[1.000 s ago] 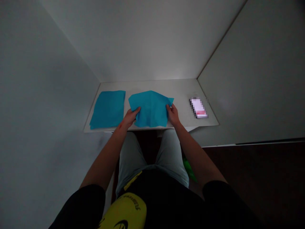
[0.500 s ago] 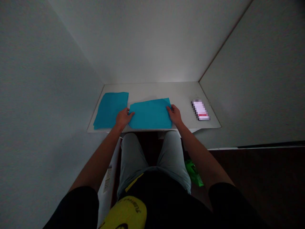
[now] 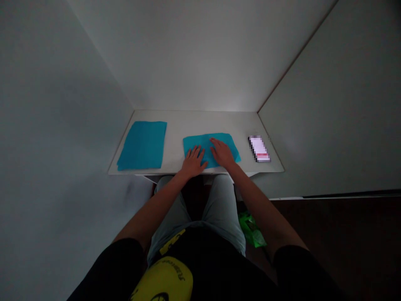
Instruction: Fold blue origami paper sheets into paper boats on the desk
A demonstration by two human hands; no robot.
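Note:
A blue sheet (image 3: 205, 144), whether paper or cloth I cannot tell, lies flat near the front edge of the white tabletop (image 3: 175, 154). My left hand (image 3: 193, 163) rests on its lower left part with fingers spread. On the right half of the sheet lies my right hand (image 3: 222, 152), its fingers stretched out towards the upper left. Both palms cover parts of the sheet, and neither hand grips it. To the left is a stack of similar blue sheets (image 3: 142, 145), with slightly uneven edges, apart from my hands.
A phone (image 3: 259, 149) with a lit, blurred screen lies at the right end of the tabletop. White walls (image 3: 194, 54) enclose the table at the back and both sides. Below, to the right of my legs, sits a green plastic bag (image 3: 252, 230).
My hands have let go of the sheet's left and right edges and moved inward onto its top. The sheet now lies flat, somewhat farther right and away from the stack.

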